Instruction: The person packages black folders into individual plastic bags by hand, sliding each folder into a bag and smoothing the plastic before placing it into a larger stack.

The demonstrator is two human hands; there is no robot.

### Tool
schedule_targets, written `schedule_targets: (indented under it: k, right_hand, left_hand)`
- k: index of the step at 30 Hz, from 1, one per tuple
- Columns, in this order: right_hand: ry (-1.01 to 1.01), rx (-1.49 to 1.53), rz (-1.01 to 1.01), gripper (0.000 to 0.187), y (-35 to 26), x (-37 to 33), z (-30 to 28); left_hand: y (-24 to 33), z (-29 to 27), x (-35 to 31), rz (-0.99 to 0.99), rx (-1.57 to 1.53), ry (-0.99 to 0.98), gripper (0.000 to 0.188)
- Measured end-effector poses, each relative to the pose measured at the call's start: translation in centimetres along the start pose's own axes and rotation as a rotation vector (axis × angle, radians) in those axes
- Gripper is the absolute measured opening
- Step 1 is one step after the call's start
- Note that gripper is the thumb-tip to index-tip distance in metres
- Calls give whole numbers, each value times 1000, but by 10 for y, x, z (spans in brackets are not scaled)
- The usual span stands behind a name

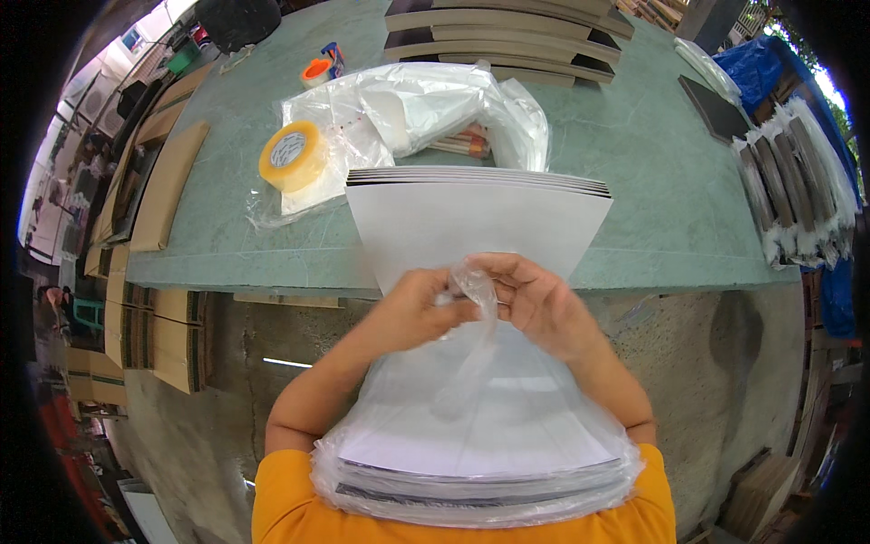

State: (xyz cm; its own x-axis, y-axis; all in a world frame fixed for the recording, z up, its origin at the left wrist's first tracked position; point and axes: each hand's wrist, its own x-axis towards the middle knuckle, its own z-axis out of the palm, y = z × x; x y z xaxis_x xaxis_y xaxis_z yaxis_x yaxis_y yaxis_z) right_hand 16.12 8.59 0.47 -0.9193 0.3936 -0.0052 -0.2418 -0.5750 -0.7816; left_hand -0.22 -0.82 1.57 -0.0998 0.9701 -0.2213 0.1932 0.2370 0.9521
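My left hand [424, 311] pinches a twisted gather of clear plastic film [475, 349]. The fingertips of my right hand [535, 304] close on the same gather from the other side. The film spreads down toward my body over a white-faced stack of boards [480, 449], whose layered edges sit wrapped against my orange shirt. Beyond my hands, at the table's near edge, another white face of stacked boards [480, 218] stands bare, its several edges showing on top. Whether the two stacks join below is hidden by my hands.
On the green table [652, 181] lie a roll of clear tape [293, 156], crumpled plastic bags [421, 100] and an orange tape roll [316, 72]. Dark boards [498, 41] are piled at the back. Wrapped boards [797, 177] stand right; cardboard [170, 186] lies left.
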Motion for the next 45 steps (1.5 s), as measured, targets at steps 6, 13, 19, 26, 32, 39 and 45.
schedule_targets:
  k: [6,13,19,26,32,39,45]
  right_hand:
    - [234,-873,122,45,6,-21,-12]
    - [178,-796,-36,30,-9,-5,-14]
    - [198,-622,182,23,-22,-4,-14]
    - [141,161,-22,19,-11,2,-13]
    - [147,-154,14,15,-22,-25,-37]
    - [364,-575,-868,19,-25,-11,49]
    - [295,-934,-302,34,-13,-12,2]
  left_hand:
    - [-8,-7,14,237,18,201,21]
    - [7,-11,7,208,456,161,16]
    - [15,-9,5,320,356,410,18]
    - [-6,-3,4,292,75,22,14]
    - [-57,-116,-40,87,383,950,10]
    - [-35,62,-15,498,246,-72,38]
    - [18,14,-21,580,-89,44,16]
